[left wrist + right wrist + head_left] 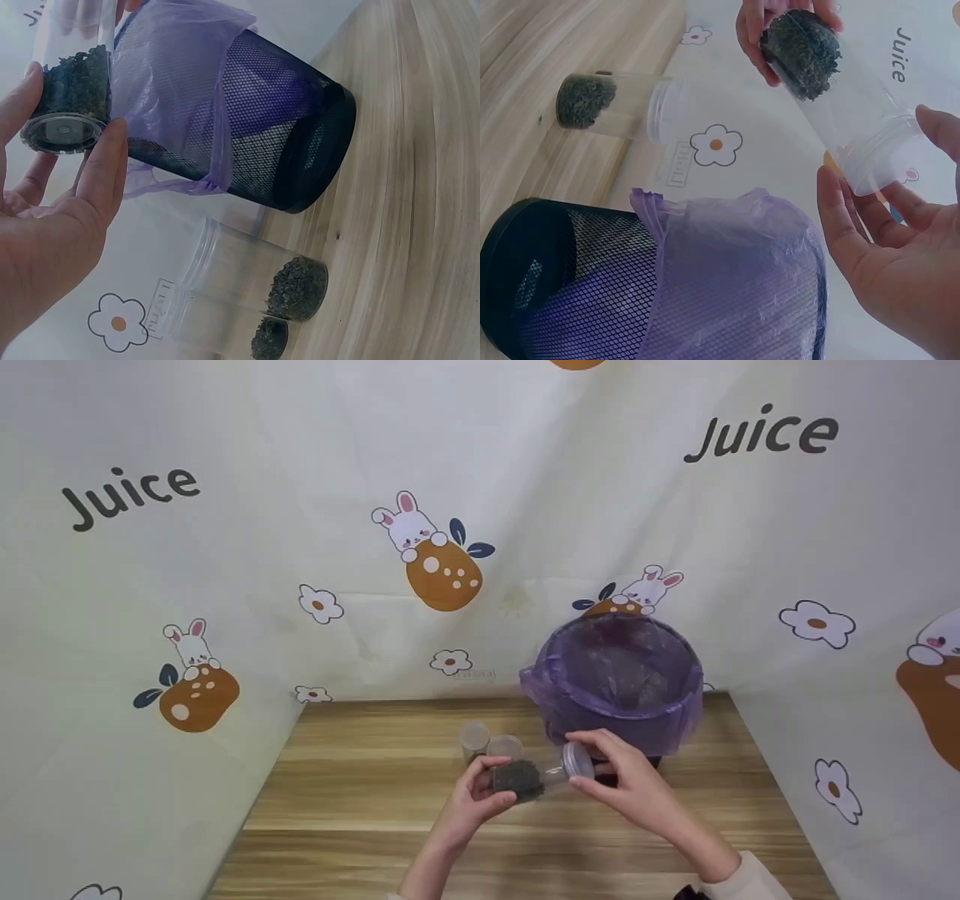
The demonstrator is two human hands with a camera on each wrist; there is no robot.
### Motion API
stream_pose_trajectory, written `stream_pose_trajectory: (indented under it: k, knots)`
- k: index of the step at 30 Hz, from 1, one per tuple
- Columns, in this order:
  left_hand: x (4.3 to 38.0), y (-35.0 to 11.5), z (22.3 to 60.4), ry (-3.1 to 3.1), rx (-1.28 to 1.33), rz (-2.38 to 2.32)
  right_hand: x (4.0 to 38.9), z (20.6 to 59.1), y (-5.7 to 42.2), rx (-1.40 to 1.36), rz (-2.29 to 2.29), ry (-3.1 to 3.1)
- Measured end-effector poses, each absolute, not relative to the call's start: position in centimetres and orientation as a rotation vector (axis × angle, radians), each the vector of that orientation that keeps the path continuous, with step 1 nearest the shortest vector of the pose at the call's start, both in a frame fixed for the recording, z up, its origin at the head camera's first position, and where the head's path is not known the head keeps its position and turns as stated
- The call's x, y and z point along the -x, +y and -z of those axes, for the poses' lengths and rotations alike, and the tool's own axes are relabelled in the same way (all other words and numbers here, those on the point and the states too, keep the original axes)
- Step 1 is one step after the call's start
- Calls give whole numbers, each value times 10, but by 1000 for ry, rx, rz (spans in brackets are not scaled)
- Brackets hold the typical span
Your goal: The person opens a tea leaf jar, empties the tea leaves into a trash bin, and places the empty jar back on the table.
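Head view, jar position: a clear plastic cylindrical jar (553, 774) lies nearly on its side in my grasp, above the brown wood-grain table (360, 810).
Spill risk: if the pale grey, round, ridged lid (577, 760) came free at this tilt, the dark green dried flakes (517, 780) at the base end could slide out. Cause: a loosely seated lid; I cannot tell how tight it is.
Both grasps: my left hand (476, 799) holds the base end, my right hand (634, 784) the lid.
Left wrist view, knock risk: two upright clear plastic jars (232, 259), flakes at the bottom, stand near the black metal-mesh bin (259, 157) with its purple plastic bag (172, 75). Cause: a low sweep of my left hand could topple them.
Slip risk: the wall looks smooth; a hard twist at the lid could spin the jar within my grasp.
Left fingers: thumb and fingers on opposite sides near the base, parted by its width.
Right wrist view, drop risk: if my left grasp slackened, the jar would hang from the lid alone.
Right fingers: curled around the lid, thumb opposite, parted by its width; contact of the rearmost fingers is unclear.
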State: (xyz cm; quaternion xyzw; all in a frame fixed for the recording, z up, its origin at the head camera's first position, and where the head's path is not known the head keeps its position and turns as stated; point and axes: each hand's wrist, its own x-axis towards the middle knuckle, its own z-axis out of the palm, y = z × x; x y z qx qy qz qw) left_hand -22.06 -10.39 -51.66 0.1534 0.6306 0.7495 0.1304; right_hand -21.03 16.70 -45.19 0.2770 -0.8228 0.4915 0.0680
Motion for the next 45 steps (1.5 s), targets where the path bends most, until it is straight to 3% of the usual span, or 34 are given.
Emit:
stream_pose_trajectory:
  k: [24,45]
  knots:
    - [220,-105,519,1799,-462,-2186,209,450,171,-1092,-1507,-2351]
    - [220,-103,520,1774,-440,-2189,209,450,171,-1044,-1443,-2316]
